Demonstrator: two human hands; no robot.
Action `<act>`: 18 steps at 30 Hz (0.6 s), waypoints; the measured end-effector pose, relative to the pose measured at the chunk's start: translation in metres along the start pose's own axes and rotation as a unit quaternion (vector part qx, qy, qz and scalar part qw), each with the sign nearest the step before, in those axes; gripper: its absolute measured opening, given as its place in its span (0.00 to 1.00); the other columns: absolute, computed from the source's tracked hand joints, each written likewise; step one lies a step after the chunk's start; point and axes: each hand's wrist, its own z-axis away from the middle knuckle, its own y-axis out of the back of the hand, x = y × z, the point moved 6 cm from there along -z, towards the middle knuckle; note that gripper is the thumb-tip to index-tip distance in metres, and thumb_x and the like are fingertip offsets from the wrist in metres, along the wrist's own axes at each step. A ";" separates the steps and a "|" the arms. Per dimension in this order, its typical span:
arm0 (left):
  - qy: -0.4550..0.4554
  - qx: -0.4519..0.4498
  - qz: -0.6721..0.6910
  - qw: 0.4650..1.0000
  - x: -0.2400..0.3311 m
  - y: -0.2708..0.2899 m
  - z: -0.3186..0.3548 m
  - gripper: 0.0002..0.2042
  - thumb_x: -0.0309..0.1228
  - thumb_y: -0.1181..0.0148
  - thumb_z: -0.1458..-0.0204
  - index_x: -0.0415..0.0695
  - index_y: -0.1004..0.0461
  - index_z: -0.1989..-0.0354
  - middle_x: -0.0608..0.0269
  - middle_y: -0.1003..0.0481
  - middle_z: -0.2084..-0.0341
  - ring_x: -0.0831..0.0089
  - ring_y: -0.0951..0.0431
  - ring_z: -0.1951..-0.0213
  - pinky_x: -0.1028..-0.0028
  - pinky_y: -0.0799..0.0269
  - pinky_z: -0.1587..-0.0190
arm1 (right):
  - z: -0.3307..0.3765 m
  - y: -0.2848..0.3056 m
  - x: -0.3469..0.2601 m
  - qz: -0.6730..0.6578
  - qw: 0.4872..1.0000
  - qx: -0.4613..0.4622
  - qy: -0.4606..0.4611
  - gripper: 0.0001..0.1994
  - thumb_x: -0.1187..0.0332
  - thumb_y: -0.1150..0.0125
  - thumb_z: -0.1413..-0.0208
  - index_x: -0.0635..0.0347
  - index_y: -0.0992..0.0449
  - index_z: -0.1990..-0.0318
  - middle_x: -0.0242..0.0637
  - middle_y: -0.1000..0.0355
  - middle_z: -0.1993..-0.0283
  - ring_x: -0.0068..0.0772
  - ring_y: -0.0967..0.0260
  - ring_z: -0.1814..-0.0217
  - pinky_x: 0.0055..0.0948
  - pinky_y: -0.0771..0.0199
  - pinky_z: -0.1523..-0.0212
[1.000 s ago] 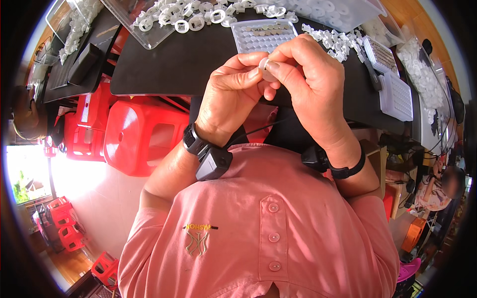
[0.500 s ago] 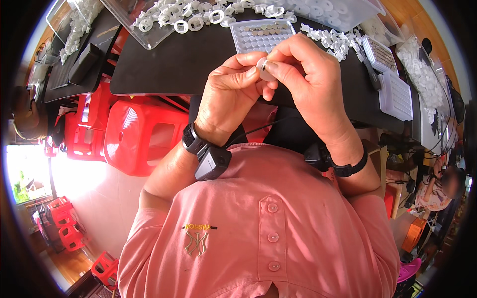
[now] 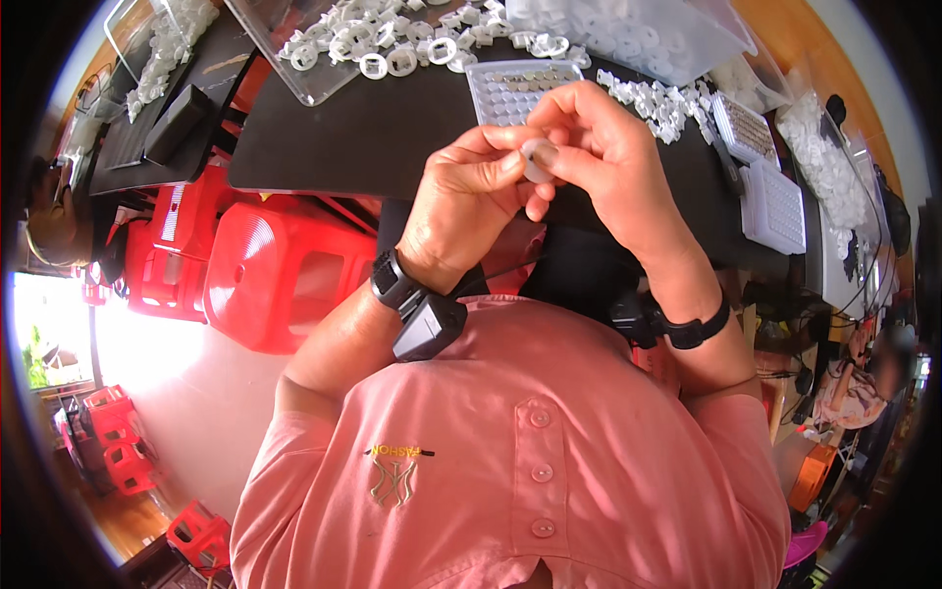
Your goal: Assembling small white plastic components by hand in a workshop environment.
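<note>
over the near edge of the black table (image 3: 329, 147), a small pale disc (image 3: 537, 173) is held between two hands. its left side is pinched by the thumb and fingers of the left hand (image 3: 457, 194); its right side is gripped by the thumb and fingers of the right hand (image 3: 616, 165) (a dark spot can be seen on it, too small to be made out). just behind the hands, a white tray (image 3: 491, 110) bearing rows of small round pieces is partly covered by the right hand. white ring-shaped parts (image 3: 373, 67) are heaped to its left, and small white parts (image 3: 669, 106) are piled to its right.
</note>
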 end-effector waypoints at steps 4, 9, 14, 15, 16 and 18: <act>0.040 0.028 -0.034 0.998 0.007 -0.014 -0.002 0.15 0.27 0.43 0.37 0.30 0.29 0.45 0.48 0.21 0.59 0.60 0.18 0.62 0.70 0.21 0.64 | -0.019 0.020 -0.026 0.113 0.992 -0.031 -0.049 0.05 0.72 0.38 0.43 0.57 0.24 0.59 0.26 0.27 0.68 0.13 0.32 0.70 0.15 0.34 0.70; -0.002 0.126 -0.286 0.950 0.067 -0.009 -0.009 0.19 0.28 0.43 0.37 0.28 0.32 0.42 0.44 0.23 0.53 0.60 0.19 0.59 0.70 0.23 0.59 | -0.101 0.088 -0.112 0.261 0.947 0.128 0.135 0.04 0.70 0.37 0.41 0.54 0.20 0.60 0.37 0.21 0.65 0.44 0.23 0.67 0.38 0.20 0.62; -0.029 0.217 -0.240 0.946 0.086 0.032 0.000 0.19 0.25 0.45 0.37 0.26 0.33 0.42 0.42 0.23 0.54 0.59 0.19 0.58 0.70 0.23 0.58 | -0.126 0.016 -0.072 0.473 0.848 -0.009 0.241 0.11 0.61 0.44 0.43 0.56 0.18 0.64 0.44 0.22 0.68 0.41 0.23 0.65 0.41 0.26 0.63; -0.033 0.218 -0.239 0.946 0.086 0.031 0.001 0.19 0.25 0.45 0.37 0.26 0.33 0.42 0.42 0.23 0.54 0.59 0.19 0.58 0.70 0.23 0.58 | -0.133 -0.003 -0.053 0.521 0.833 -0.032 0.185 0.09 0.64 0.44 0.45 0.54 0.19 0.65 0.43 0.20 0.65 0.47 0.23 0.60 0.43 0.26 0.58; -0.037 0.220 -0.238 0.945 0.084 0.028 -0.001 0.19 0.25 0.45 0.38 0.25 0.34 0.41 0.41 0.23 0.54 0.59 0.19 0.58 0.69 0.23 0.57 | -0.137 -0.014 -0.038 0.564 0.806 -0.037 0.174 0.08 0.66 0.42 0.45 0.58 0.20 0.64 0.40 0.22 0.68 0.44 0.24 0.65 0.40 0.27 0.63; -0.039 0.226 -0.235 0.945 0.085 0.026 -0.003 0.22 0.24 0.45 0.39 0.25 0.37 0.39 0.39 0.24 0.52 0.56 0.19 0.55 0.67 0.22 0.55 | -0.159 -0.029 -0.011 0.625 0.769 -0.038 0.128 0.07 0.65 0.40 0.45 0.56 0.19 0.65 0.40 0.21 0.67 0.46 0.23 0.61 0.43 0.25 0.61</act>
